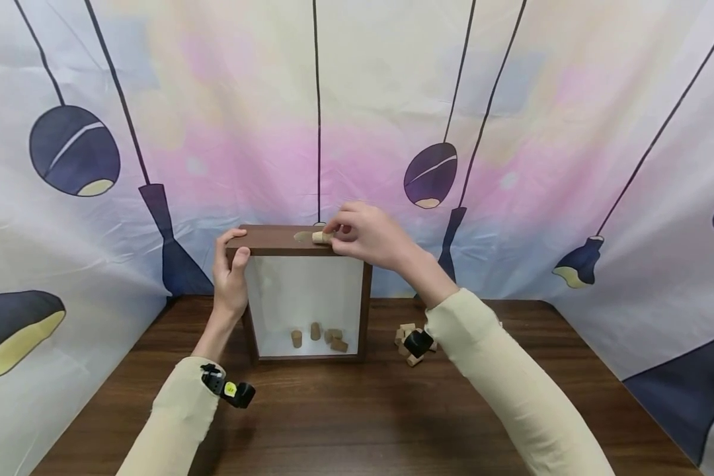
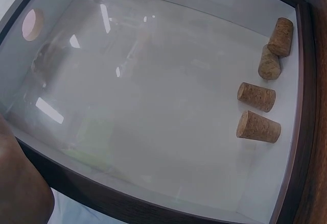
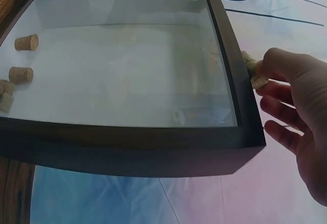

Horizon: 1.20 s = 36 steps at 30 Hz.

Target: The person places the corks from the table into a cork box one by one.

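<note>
A brown wooden shadow box (image 1: 274, 250) with a clear front and pale inside stands upright on the table. At its upper left corner my left hand (image 1: 231, 284) grips the frame, thumb on the front. A cork (image 1: 319, 237) is pinched between thumb and fingers of my right hand (image 1: 371, 238), just right of the round hole (image 1: 301, 236) in the box's top. The cork lies on its side there, and its far end is hidden by my fingers. Several tapered corks (image 2: 256, 97) lie or stand on the box's floor, seen through the front.
A small pile of loose corks (image 1: 406, 330) lies on the dark wooden table (image 1: 333, 416) to the right of the box, partly hidden by the right wrist camera (image 1: 418, 343). Behind hangs a printed cloth (image 1: 369, 99) with lamp shapes.
</note>
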{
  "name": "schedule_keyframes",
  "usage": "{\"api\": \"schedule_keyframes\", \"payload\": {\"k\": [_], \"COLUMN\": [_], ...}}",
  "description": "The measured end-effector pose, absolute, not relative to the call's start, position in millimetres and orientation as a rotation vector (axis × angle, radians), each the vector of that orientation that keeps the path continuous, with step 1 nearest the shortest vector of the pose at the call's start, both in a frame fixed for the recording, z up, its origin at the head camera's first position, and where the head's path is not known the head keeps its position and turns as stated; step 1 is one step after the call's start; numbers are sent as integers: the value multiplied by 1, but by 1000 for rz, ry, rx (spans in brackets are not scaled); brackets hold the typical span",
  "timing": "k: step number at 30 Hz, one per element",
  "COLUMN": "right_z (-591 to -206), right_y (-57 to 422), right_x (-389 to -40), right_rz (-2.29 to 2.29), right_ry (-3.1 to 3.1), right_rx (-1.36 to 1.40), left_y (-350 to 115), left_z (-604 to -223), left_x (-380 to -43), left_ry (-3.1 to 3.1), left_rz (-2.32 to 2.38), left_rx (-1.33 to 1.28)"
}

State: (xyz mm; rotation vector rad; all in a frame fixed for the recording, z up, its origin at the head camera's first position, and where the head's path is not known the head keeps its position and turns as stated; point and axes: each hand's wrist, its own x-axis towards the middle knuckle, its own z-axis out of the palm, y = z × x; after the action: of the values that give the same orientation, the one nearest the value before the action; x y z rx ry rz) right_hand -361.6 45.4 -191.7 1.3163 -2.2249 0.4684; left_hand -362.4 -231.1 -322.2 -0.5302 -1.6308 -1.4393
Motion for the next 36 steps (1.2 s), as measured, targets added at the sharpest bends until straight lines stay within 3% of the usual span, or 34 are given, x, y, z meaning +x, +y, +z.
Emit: {"api": "schedule_keyframes", "payload": {"k": [21,36], "right_z": [-195,-205], "right_y": [14,37], "right_x": [-361,-368], "right_rz": [362,640], "right_ry": [-2237,-2240], "right_rx": [1309,1299], "left_y": [-233,-230], "left_z": [-323,-323], "left_x": [-361,-364], "left_ry": [-1627,-1613], "left_rz": [-1447,-1447], "left_rx": [-515,-540]}}
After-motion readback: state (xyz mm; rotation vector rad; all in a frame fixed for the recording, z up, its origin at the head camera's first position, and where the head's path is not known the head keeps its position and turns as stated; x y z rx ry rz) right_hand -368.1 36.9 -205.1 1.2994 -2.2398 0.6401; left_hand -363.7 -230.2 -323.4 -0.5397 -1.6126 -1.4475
